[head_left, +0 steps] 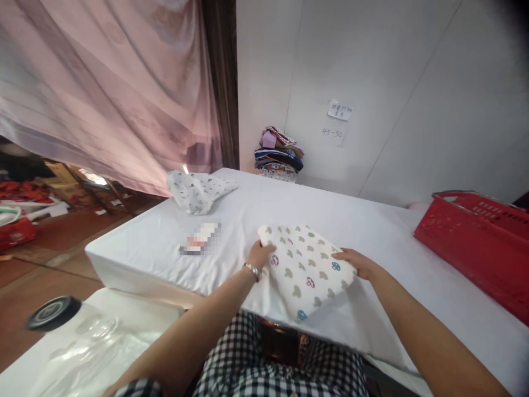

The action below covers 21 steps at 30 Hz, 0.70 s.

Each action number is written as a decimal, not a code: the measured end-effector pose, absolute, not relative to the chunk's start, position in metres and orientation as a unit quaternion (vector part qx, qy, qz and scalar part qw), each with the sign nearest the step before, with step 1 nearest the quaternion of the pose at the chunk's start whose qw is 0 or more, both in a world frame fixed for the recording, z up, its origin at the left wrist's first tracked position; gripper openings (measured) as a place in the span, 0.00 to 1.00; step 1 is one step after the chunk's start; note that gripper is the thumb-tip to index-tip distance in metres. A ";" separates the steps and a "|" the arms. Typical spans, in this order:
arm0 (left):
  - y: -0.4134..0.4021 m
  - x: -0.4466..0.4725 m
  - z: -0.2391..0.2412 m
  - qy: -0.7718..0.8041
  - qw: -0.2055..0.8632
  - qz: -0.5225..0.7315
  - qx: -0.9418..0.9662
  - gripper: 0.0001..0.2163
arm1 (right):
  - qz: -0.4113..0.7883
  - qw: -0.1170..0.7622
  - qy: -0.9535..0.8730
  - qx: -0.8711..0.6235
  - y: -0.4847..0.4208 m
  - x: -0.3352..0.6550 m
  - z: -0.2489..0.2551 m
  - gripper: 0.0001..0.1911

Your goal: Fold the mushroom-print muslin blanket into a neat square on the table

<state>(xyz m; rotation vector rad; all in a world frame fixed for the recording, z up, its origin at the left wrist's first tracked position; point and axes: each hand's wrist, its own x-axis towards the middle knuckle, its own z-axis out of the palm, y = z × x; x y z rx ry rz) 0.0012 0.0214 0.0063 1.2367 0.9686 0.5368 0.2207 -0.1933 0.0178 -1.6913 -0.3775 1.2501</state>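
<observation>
A folded white cloth with grey, red and blue mushroom-like prints (308, 268) lies near the front edge of the white-covered table (330, 215). My left hand (260, 255), with a bracelet on its wrist, rests against the cloth's left edge with fingers curled on it. My right hand (356, 262) lies on the cloth's right edge, fingers closed over the fold. Both hands seem to grip the folded cloth from its two sides.
A loose white patterned garment (197, 190) lies at the table's far left. A pile of folded colourful clothes (279, 156) stands by the wall. A red plastic basket (479, 242) sits at the right. A clear bottle with a dark cap (70, 336) stands at the lower left.
</observation>
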 end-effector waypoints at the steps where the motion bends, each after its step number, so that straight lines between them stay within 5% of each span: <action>1: 0.034 0.012 0.015 0.423 0.660 0.252 0.567 0.17 | 0.504 0.516 -0.150 -0.676 -0.194 0.214 0.020 0.24; 8: 0.119 0.073 0.087 0.382 0.556 0.282 0.682 0.24 | 0.411 0.747 -0.067 -0.518 -0.152 0.128 0.007 0.15; 16: 0.059 0.040 0.042 0.289 0.472 0.214 0.805 0.17 | 0.468 0.740 -0.033 -0.483 -0.125 0.100 -0.027 0.14; 21: -0.002 0.001 0.008 0.089 0.388 0.184 0.899 0.27 | 0.469 0.745 -0.066 -0.470 -0.131 0.103 -0.029 0.12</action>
